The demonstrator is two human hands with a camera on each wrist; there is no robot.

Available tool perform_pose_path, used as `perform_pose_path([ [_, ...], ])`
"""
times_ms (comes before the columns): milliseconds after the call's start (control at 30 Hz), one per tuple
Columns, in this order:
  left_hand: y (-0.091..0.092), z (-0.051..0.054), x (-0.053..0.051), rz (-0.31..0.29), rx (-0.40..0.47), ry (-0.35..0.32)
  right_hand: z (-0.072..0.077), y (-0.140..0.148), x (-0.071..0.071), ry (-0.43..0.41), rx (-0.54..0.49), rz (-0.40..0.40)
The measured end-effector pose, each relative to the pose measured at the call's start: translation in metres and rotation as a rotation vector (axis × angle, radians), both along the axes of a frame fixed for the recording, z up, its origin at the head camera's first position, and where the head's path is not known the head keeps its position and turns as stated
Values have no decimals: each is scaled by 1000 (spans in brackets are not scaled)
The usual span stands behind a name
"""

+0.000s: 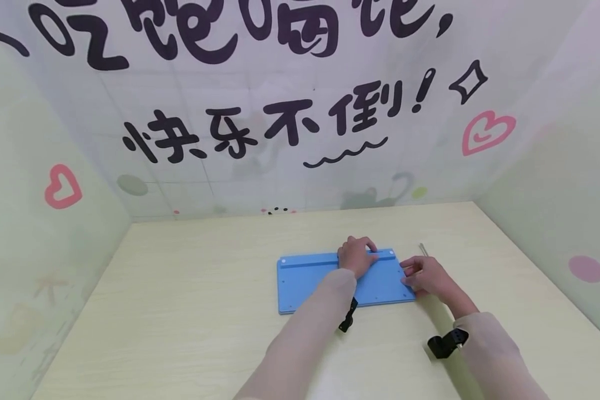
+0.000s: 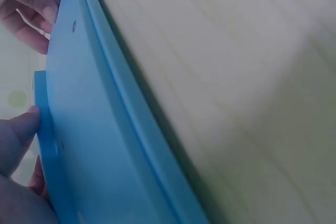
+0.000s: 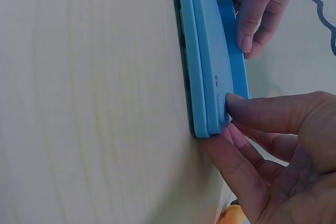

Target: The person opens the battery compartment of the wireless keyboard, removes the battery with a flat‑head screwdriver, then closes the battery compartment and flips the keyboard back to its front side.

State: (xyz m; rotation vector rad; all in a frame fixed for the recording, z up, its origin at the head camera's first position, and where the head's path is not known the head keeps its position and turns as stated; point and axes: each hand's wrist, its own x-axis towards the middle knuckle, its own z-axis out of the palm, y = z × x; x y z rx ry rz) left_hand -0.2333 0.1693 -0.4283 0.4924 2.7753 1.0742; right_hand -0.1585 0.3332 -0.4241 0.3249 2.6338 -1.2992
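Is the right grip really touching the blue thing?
Touching: in the right wrist view, the right grip has its thumb against the blue panel near one corner.

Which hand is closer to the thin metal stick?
Right. The thin metal stick pokes out just beyond the right hand; the left hand is farther away, holding the blue board.

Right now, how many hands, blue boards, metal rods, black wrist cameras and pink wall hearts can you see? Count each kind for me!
Hands: 2, the left hand and right hand
Blue board: 1
Metal rod: 1, partly hidden
Black wrist cameras: 2
Pink wall hearts: 2
Total: 8
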Motion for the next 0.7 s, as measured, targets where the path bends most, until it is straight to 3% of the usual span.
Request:
perform_pose_path([
  [167, 3, 0, 1, 25, -3, 2, 1, -1, 0, 1, 0, -1],
  [400, 2, 2, 1, 34, -21, -49, 2, -3, -1, -18, -4, -13],
  [567, 1, 3, -2, -1, -40, -92, 2, -4, -2, -22, 0, -19],
  [600, 3, -5, -6, -12, -47, -70, 2, -4, -2, -23, 2, -19],
  [700, 3, -5, -7, -40, -69, -82, 3, -4, -2, -24, 8, -25],
])
